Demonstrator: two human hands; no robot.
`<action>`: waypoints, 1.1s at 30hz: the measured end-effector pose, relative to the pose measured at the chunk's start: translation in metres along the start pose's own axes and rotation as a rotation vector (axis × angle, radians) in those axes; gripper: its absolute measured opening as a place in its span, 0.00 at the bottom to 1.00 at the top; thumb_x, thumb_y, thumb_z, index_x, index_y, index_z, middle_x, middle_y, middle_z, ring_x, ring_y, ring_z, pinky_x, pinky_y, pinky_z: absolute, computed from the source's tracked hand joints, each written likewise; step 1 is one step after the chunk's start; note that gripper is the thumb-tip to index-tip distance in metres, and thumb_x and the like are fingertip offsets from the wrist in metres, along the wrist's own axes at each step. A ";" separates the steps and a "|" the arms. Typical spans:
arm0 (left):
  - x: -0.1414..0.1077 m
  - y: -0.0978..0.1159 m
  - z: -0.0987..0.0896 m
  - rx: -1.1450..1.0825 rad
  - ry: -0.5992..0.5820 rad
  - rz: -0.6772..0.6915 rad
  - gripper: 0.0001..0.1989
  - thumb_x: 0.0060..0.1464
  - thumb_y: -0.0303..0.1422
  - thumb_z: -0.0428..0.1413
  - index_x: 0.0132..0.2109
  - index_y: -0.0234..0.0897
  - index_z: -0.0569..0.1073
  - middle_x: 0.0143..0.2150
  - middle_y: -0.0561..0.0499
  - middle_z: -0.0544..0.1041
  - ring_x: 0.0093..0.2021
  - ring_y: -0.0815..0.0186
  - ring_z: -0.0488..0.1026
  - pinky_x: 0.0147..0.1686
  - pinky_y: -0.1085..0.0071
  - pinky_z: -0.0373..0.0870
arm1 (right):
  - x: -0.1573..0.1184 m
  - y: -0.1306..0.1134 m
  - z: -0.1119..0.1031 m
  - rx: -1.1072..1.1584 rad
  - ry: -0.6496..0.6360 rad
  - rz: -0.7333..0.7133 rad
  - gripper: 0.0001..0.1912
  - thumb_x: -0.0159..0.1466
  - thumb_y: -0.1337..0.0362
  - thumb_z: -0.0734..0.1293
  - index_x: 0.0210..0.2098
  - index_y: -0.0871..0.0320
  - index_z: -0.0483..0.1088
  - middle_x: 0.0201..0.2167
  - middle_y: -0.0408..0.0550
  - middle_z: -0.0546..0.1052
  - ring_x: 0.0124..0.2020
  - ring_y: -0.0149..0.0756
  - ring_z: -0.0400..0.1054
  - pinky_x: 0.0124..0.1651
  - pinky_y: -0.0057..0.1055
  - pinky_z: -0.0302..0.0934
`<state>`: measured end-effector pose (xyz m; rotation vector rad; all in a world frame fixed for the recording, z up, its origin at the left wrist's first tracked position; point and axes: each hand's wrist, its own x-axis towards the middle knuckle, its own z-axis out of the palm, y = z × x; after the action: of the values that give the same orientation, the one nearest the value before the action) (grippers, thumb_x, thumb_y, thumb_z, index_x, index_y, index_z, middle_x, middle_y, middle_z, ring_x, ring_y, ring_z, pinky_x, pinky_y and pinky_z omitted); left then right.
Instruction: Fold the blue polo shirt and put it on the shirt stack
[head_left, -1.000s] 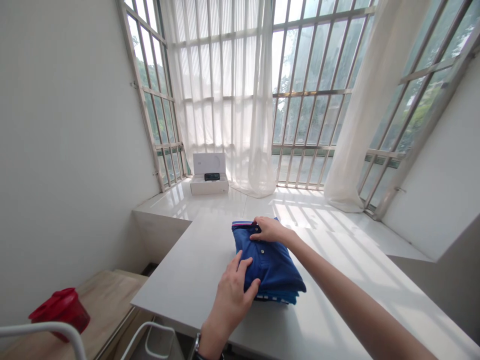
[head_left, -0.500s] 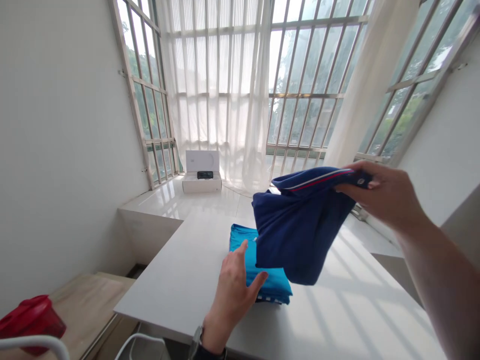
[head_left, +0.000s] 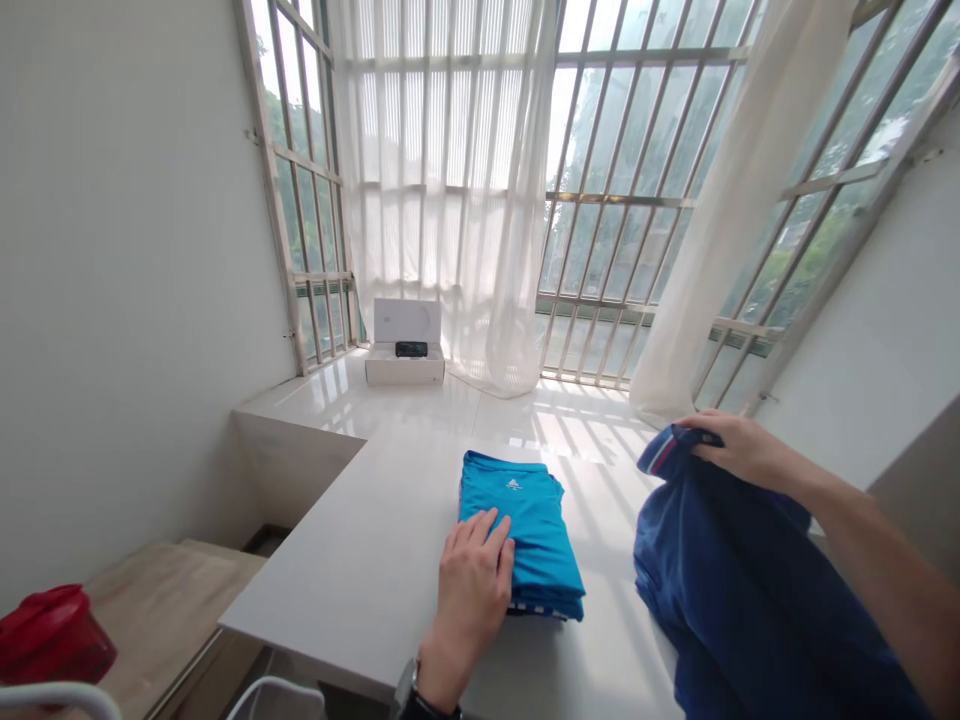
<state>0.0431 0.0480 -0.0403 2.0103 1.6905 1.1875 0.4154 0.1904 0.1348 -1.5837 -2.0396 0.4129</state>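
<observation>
On the white table lies a neatly folded stack of clothes, with a bright blue shirt (head_left: 536, 535) on top that bears a small white logo. A checked dark-and-white edge shows beneath it. My left hand (head_left: 480, 565) rests on the left side of the stack, fingers stretched out flat. Over at the right, my right hand (head_left: 731, 450) pinches the collar of a navy polo shirt (head_left: 720, 580). Red and white stripes run along that collar. The polo hangs down loosely over the table's right side, and its lower end leaves the picture.
An opened white box (head_left: 405, 370) with a black device in it stands on the window ledge. Behind are barred windows and sheer curtains (head_left: 495, 200). At lower left, a red container (head_left: 56, 630) sits on a wooden surface (head_left: 172, 600).
My right hand has moved down and to the right, taking the navy polo off from above the stack, and the polo has fallen open. My left hand has come down onto the blue shirt.
</observation>
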 end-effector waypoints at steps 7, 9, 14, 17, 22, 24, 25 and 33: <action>0.003 0.000 -0.002 -0.070 -0.001 -0.075 0.20 0.67 0.38 0.45 0.58 0.49 0.76 0.62 0.51 0.74 0.63 0.51 0.67 0.64 0.46 0.61 | -0.003 -0.082 0.106 0.036 -0.356 -0.199 0.27 0.57 0.46 0.68 0.50 0.54 0.75 0.53 0.55 0.75 0.41 0.45 0.74 0.46 0.40 0.71; 0.004 -0.001 -0.002 -0.074 0.003 -0.093 0.20 0.67 0.38 0.44 0.57 0.49 0.77 0.61 0.51 0.75 0.63 0.52 0.68 0.64 0.47 0.62 | -0.010 -0.116 0.125 0.084 -0.480 -0.284 0.26 0.60 0.47 0.67 0.52 0.53 0.75 0.53 0.53 0.76 0.43 0.42 0.74 0.46 0.36 0.70; 0.008 -0.004 -0.007 -0.142 0.011 -0.161 0.21 0.68 0.40 0.42 0.53 0.45 0.79 0.55 0.48 0.79 0.57 0.55 0.74 0.59 0.57 0.68 | -0.021 -0.159 0.162 0.023 -0.670 -0.387 0.30 0.53 0.46 0.75 0.52 0.53 0.75 0.47 0.50 0.78 0.41 0.42 0.73 0.41 0.32 0.67; 0.018 0.003 -0.017 -0.106 0.024 -0.169 0.22 0.70 0.41 0.40 0.46 0.43 0.79 0.42 0.47 0.82 0.44 0.56 0.79 0.45 0.62 0.74 | -0.019 -0.160 0.178 -0.049 -0.622 -0.430 0.27 0.52 0.49 0.76 0.49 0.52 0.77 0.43 0.49 0.79 0.42 0.43 0.72 0.41 0.31 0.64; 0.047 0.027 -0.029 0.027 0.195 0.044 0.21 0.71 0.38 0.41 0.39 0.41 0.76 0.40 0.47 0.80 0.42 0.57 0.76 0.44 0.61 0.72 | -0.008 -0.155 0.175 -0.023 -0.491 -0.496 0.17 0.67 0.53 0.64 0.33 0.57 0.78 0.33 0.48 0.80 0.35 0.38 0.70 0.39 0.30 0.60; 0.056 0.037 -0.030 -0.002 0.226 0.114 0.17 0.70 0.37 0.43 0.42 0.42 0.76 0.43 0.47 0.80 0.45 0.58 0.76 0.47 0.61 0.71 | -0.004 -0.151 0.164 0.028 -0.472 -0.507 0.20 0.69 0.53 0.60 0.30 0.57 0.75 0.29 0.47 0.78 0.31 0.35 0.68 0.36 0.28 0.59; 0.058 0.040 -0.030 -0.029 0.236 0.133 0.16 0.70 0.37 0.44 0.44 0.42 0.76 0.45 0.47 0.80 0.46 0.59 0.76 0.49 0.61 0.71 | -0.003 -0.147 0.158 0.056 -0.454 -0.511 0.20 0.70 0.54 0.59 0.29 0.57 0.74 0.27 0.46 0.77 0.29 0.34 0.67 0.35 0.28 0.58; 0.037 0.013 -0.001 0.016 -0.068 -0.006 0.27 0.62 0.44 0.56 0.64 0.36 0.68 0.63 0.37 0.71 0.62 0.47 0.68 0.61 0.47 0.68 | -0.004 -0.089 0.092 0.306 0.505 -0.153 0.21 0.68 0.48 0.57 0.24 0.54 0.62 0.16 0.39 0.61 0.20 0.33 0.57 0.24 0.30 0.54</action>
<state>0.0511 0.0772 -0.0155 2.0296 1.6778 1.0940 0.2923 0.1696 0.1061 -1.1906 -1.6069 0.2237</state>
